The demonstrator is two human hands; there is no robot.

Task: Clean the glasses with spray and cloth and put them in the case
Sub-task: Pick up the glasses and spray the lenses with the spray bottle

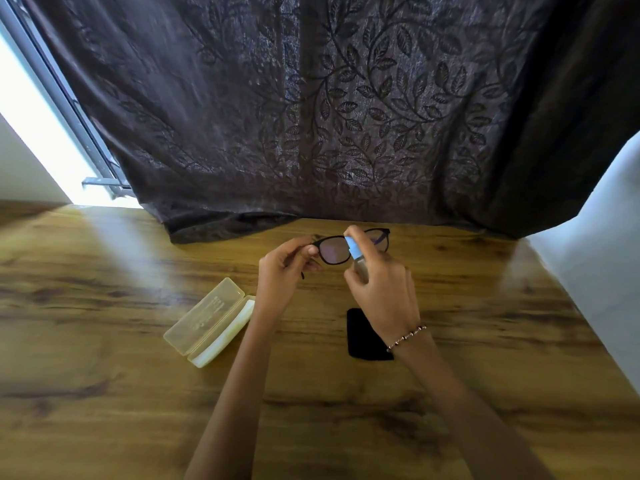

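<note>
Above the table's (104,393) far edge, the left hand (282,271) pinches the glasses (334,251) by one end of the frame, while the right hand (381,289) grips the spray (356,258), forefinger on its blue top. The open case (207,322) and cloth (363,336) lie nearer the middle.

Arms: both bare to the elbow, no sleeves in view.
Left hand (282,271): no ring or band visible.
Right hand (381,289): thin beaded bracelet (406,338) at the wrist, dark and pale beads.
</note>
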